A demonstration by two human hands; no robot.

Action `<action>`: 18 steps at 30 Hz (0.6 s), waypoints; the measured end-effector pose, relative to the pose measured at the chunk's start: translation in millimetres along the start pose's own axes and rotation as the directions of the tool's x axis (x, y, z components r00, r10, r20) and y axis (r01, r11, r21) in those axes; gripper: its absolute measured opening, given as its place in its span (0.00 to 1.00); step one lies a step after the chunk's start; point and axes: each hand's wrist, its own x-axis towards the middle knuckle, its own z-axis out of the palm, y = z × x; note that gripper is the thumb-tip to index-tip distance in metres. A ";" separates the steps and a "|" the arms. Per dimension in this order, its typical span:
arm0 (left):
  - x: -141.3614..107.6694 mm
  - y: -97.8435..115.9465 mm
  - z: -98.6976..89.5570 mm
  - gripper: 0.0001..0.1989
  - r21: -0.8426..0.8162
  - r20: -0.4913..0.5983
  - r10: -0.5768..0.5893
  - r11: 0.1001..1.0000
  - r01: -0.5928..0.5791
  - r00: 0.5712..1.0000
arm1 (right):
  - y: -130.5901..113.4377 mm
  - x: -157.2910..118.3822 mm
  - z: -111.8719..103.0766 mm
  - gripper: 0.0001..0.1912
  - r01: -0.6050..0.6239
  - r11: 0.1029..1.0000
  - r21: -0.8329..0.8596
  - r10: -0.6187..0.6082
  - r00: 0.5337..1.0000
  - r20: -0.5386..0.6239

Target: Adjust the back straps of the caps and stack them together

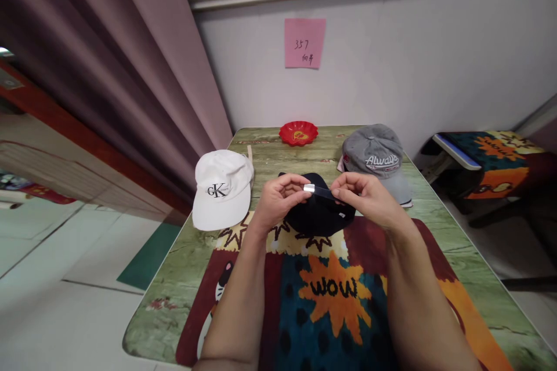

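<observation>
Both forearms reach forward from the near edge of the table (152,316). The left hand (278,202) pinches the silver buckle (308,188); the right hand (369,194) pinches the dark strap (322,192). Their black cap (317,220) is between the left and right edges, above the patterned mat (287,290) reading "WOW". A white cap (224,179) marked "CK" sits by the left edge, a gray cap (372,148) reading "Always" by the right. A red dish (298,140) stands near the far edge, below a pink note (304,35) reading "357".
</observation>
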 end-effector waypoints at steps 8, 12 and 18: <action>-1.8 -1.2 -3.2 0.14 0.036 0.084 0.008 0.999 -0.011 0.996 | 2.1 4.2 3.7 0.14 0.072 0.996 -0.043 -0.072 0.997 0.006; -1.5 -0.1 0.1 0.13 0.075 0.099 0.018 0.997 -0.025 0.995 | 2.8 4.1 9.2 0.15 0.072 0.997 -0.026 -0.071 0.997 0.024; -1.3 1.4 -0.8 0.14 0.120 0.037 0.019 0.992 -0.023 0.999 | 1.7 4.4 11.4 0.17 0.065 0.998 -0.017 -0.065 0.998 0.008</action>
